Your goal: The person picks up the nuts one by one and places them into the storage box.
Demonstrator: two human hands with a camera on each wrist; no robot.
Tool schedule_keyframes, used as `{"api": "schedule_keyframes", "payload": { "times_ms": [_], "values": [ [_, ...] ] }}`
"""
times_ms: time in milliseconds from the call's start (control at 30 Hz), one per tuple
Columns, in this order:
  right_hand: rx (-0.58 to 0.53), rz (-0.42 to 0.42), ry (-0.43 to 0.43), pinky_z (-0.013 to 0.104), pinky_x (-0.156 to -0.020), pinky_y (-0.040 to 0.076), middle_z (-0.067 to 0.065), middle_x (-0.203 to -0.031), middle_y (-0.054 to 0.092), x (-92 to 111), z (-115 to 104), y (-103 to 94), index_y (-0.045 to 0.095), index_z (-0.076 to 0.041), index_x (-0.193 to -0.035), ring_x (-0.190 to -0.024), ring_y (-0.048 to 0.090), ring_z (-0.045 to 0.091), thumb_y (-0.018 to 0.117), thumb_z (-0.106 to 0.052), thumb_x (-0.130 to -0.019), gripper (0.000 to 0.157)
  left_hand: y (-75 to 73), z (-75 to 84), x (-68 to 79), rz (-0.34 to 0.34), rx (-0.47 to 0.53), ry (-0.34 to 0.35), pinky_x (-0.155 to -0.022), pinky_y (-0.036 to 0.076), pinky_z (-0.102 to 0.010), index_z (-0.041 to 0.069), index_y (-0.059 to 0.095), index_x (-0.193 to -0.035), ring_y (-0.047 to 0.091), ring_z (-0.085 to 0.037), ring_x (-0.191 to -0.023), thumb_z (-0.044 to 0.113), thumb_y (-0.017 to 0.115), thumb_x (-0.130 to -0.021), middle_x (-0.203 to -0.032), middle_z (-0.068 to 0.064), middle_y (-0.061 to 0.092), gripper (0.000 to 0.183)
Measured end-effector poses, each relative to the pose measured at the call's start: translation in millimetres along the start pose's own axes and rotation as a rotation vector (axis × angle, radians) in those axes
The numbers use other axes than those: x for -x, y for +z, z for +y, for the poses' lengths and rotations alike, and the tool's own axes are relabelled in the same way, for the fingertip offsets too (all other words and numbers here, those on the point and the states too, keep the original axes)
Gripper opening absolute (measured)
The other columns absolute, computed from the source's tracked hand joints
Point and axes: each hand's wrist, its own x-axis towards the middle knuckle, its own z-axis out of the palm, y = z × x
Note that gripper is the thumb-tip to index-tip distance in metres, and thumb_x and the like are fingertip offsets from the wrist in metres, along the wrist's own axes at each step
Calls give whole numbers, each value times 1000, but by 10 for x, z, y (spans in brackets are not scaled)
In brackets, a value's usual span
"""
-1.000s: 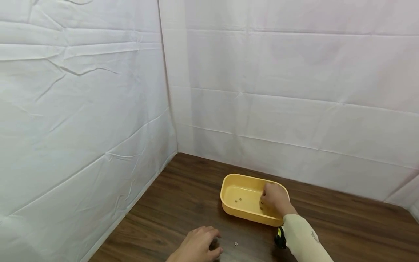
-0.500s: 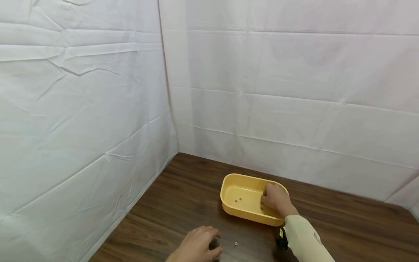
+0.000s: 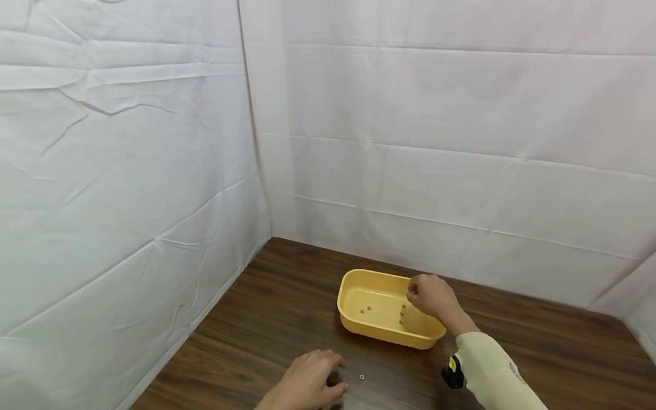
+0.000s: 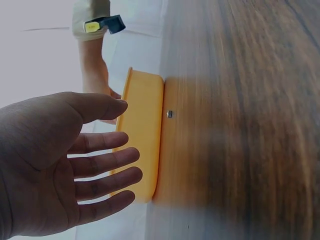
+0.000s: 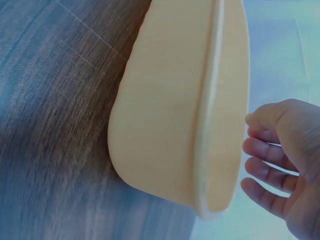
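Note:
My right hand [image 3: 433, 295] is raised over the right end of a yellow plastic tray [image 3: 379, 333]. In the right wrist view its fingers [image 5: 270, 150] are loosely bent, with nothing seen between them. Several small nuts lie on the tray floor, among them one nut [image 3: 362, 311] on the left side and another nut [image 3: 401, 322] nearer the hand. My left hand [image 3: 307, 378] hovers low at the table's front, fingers spread and relaxed, palm bare in the left wrist view. A single metal nut [image 4: 169, 114] sits on the table between that hand and the tray.
The dark wood-grain table [image 3: 266, 307] carries the tray toward its back. White cloth walls rise behind it, a back sheet [image 3: 435, 142] and a left sheet [image 3: 128, 199]. A black and yellow wrist device [image 3: 453, 373] is strapped by the right sleeve.
My right hand has lifted from inside the tray, and another nut shows on the floor where it was. The left hand has stayed put. The head view has shifted slightly.

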Motion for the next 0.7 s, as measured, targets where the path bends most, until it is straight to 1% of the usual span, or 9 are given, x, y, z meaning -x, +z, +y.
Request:
{"api": "schedule_keyframes", "payload": {
  "times_ms": [100,200,300,400,533,700],
  "values": [
    [12,8,-19,35,-57,49,0,-77,67,17,-30,-45,74,-9,-86,-60,54,12,68,-14,-92,10,-2,5,-3,-2,-1,4,-80,54,-28,17,74,-112,64,-3,-95,36,76,-92,-105,10,71,28],
    [20,21,-29,39,-62,54,3,-84,71,32,-76,-90,75,-8,-90,-67,60,13,69,-16,-92,10,1,2,-8,-12,2,-8,-80,54,-29,18,74,-112,64,-3,-95,37,76,-91,-105,10,71,27],
    [18,24,-33,40,-65,56,4,-88,72,61,-131,-143,76,-8,-93,-71,64,15,68,-16,-93,12,8,-4,-10,-24,11,-20,-80,54,-29,18,74,-112,64,-3,-94,37,76,-92,-104,11,71,27],
    [13,30,-33,39,-65,56,3,-88,72,113,-209,-205,76,-8,-93,-72,64,14,69,-17,-93,12,19,-12,-6,-20,14,-18,-80,54,-28,18,74,-112,64,-3,-94,37,76,-92,-104,11,71,27],
    [23,59,-39,36,-62,54,2,-86,71,239,-329,-261,76,-10,-91,-71,62,13,71,-18,-93,10,29,-24,-3,-7,16,-7,-80,54,-28,18,74,-112,64,-4,-94,36,76,-92,-104,10,71,27],
    [21,114,-77,33,-61,51,-1,-84,70,466,-464,-269,76,-12,-90,-71,61,11,74,-19,-92,8,36,-29,-18,-10,36,-4,-79,54,-27,17,74,-111,64,-3,-92,35,76,-92,-103,10,71,26]
  ]
}}
